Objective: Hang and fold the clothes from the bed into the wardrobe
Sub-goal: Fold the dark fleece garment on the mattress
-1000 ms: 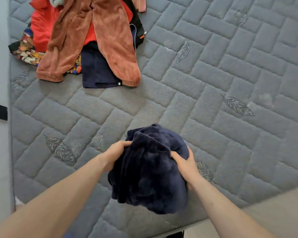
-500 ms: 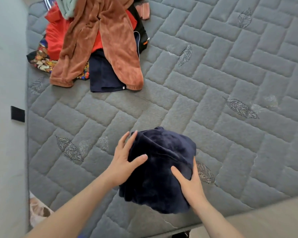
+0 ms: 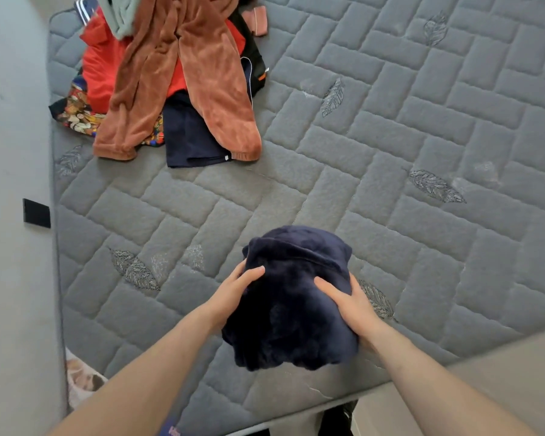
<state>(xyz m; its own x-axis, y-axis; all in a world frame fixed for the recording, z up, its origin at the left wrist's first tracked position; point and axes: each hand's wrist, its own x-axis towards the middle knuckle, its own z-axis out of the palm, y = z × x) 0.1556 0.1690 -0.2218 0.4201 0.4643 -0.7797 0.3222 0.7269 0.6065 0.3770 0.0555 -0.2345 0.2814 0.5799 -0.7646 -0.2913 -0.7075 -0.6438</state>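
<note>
A folded navy fleece garment [image 3: 296, 313] sits near the front edge of the grey quilted bed [image 3: 390, 127]. My left hand [image 3: 235, 289] grips its left side, thumb lying over the top. My right hand [image 3: 351, 305] holds the right side, thumb pressed into the fleece and fingers wrapped round the edge. A pile of clothes lies at the bed's far left corner: rust-brown velvet trousers [image 3: 202, 80] on top, a red garment [image 3: 101, 64], a dark navy piece [image 3: 189, 140] and a patterned cloth [image 3: 73, 116]. The wardrobe is out of view.
A grey wall [image 3: 10, 152] with a black socket plate [image 3: 36, 213] runs along the bed's left side. Beige floor [image 3: 501, 382] shows at the bottom right beyond the mattress edge. A black jacket [image 3: 254, 61] lies under the pile.
My left hand, open with spread fingers half a second ago, has closed on the bundle's left side. My right hand keeps its hold on the right side.
</note>
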